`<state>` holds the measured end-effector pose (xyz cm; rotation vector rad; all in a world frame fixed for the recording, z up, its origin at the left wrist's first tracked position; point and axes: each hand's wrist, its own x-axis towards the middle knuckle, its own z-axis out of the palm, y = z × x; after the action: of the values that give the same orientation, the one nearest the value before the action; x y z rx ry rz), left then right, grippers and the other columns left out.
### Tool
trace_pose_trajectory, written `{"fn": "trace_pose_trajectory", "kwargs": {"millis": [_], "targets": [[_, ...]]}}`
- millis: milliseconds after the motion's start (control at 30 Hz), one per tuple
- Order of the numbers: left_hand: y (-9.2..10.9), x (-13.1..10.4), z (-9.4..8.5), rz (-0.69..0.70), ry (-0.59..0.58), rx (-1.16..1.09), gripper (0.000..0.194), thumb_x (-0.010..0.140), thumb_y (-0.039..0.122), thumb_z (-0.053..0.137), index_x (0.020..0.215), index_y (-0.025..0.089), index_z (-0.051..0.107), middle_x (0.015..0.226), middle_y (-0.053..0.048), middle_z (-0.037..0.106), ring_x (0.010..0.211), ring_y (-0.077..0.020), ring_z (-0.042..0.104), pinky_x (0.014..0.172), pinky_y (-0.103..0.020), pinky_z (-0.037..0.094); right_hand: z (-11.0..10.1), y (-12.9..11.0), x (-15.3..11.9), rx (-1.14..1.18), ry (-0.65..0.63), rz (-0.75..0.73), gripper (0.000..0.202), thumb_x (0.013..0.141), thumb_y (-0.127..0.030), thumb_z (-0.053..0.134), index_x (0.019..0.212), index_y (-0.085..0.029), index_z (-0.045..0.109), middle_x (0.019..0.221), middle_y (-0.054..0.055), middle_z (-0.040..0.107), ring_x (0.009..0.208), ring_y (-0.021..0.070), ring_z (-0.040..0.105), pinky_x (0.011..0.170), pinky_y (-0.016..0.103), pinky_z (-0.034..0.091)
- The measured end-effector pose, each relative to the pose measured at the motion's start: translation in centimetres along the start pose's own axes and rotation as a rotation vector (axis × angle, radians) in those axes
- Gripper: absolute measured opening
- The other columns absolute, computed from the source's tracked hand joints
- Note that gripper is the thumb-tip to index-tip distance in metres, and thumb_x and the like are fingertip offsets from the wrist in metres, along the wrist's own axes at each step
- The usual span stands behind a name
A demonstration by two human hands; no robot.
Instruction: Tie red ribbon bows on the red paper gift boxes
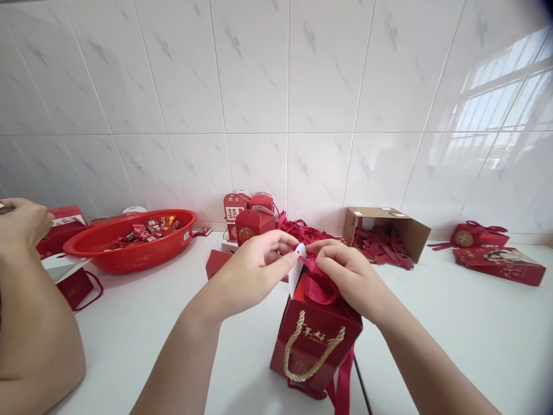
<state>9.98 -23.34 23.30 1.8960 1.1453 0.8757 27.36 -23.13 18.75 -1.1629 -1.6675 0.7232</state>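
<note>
A red gift box (317,340) with gold lettering and a gold rope handle stands tilted on the white table in front of me. Dark red ribbon (320,288) lies over its top, and its tails hang down at the lower right. My left hand (254,268) pinches the white-sided flap at the top of the box between thumb and fingers. On the other side of that flap, my right hand (349,271) has its fingers closed on the ribbon.
A red basin (129,262) of wrapped sweets stands left, beside another person's arm (34,328). Small red boxes (254,222) and loose ribbon are behind my hands. A cardboard box (417,236) of red strips and more red boxes (501,265) stand right.
</note>
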Motion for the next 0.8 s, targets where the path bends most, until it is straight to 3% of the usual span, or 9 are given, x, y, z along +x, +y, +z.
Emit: {"fn": "trace_pose_trajectory", "kwargs": {"millis": [233, 433, 667, 800], "targets": [[-0.20, -0.02, 0.03, -0.035, -0.014, 0.008, 0.023, 0.084, 0.039, 0.054, 0.099, 0.024, 0.062, 0.049, 0.007, 0.043, 0.042, -0.0091, 0.044, 0.038, -0.018, 0.036, 0.13, -0.07, 0.02, 0.003, -0.001, -0.043, 0.030, 0.083, -0.027, 0.048, 0.054, -0.019, 0.044, 0.103, 0.002, 0.063, 0.087, 0.0174, 0.058, 0.077, 0.030, 0.040], [-0.18, -0.18, 0.05, -0.032, -0.029, 0.018, 0.024, 0.084, 0.040, 0.055, 0.101, 0.025, 0.060, 0.064, 0.004, 0.057, 0.041, -0.0064, 0.040, 0.037, -0.018, 0.032, 0.36, 0.19, -0.02, 0.026, -0.042, -0.103, 0.026, 0.087, -0.033, 0.049, 0.067, -0.020, 0.056, 0.108, 0.003, 0.061, 0.094, 0.0170, 0.058, 0.084, 0.031, 0.041], [-0.71, 0.06, 0.12, -0.040, -0.003, 0.106, 0.032, 0.087, 0.050, 0.043, 0.079, 0.022, 0.058, 0.060, 0.003, 0.053, 0.047, -0.0102, 0.047, 0.036, -0.019, 0.029, 0.77, 0.33, -0.21, -0.061, -0.021, -0.172, 0.023, 0.087, -0.032, 0.051, 0.068, -0.021, 0.059, 0.111, 0.005, 0.059, 0.101, 0.0201, 0.057, 0.088, 0.035, 0.042], [-1.00, 0.20, 0.24, -0.027, 0.018, 0.181, 0.030, 0.087, 0.048, 0.044, 0.077, 0.023, 0.056, 0.059, 0.004, 0.053, 0.043, -0.0093, 0.043, 0.035, -0.020, 0.027, 0.98, 0.31, -0.30, -0.115, 0.005, -0.225, 0.021, 0.086, -0.029, 0.050, 0.071, -0.021, 0.062, 0.110, 0.006, 0.060, 0.102, 0.0207, 0.057, 0.087, 0.034, 0.043]]}}
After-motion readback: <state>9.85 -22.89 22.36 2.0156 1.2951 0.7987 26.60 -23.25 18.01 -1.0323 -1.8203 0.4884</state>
